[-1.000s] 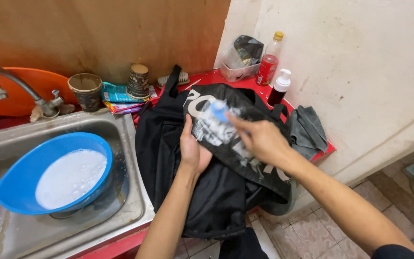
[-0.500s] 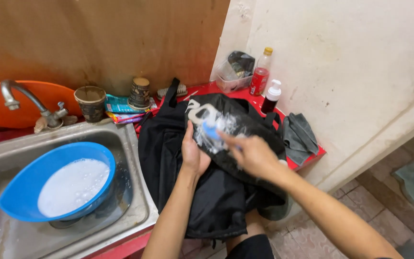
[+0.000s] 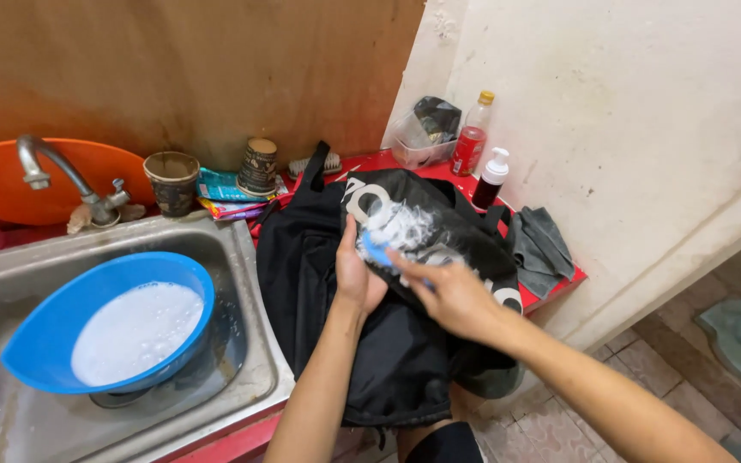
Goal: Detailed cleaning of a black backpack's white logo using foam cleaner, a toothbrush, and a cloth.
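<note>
I see the black backpack (image 3: 370,334) draped over the red desk (image 3: 559,287) beside the sink (image 3: 250,343), as before. My left hand (image 3: 355,279) still clenches its fabric; my right hand (image 3: 452,296), grasping a blue brush (image 3: 377,250), has drawn back, leaving more foam (image 3: 400,225).

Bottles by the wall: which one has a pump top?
The shorter dark bottle nearest the black bag: it has a white pump top. The taller bottle behind it holds red liquid under a yellow screw cap.
</note>
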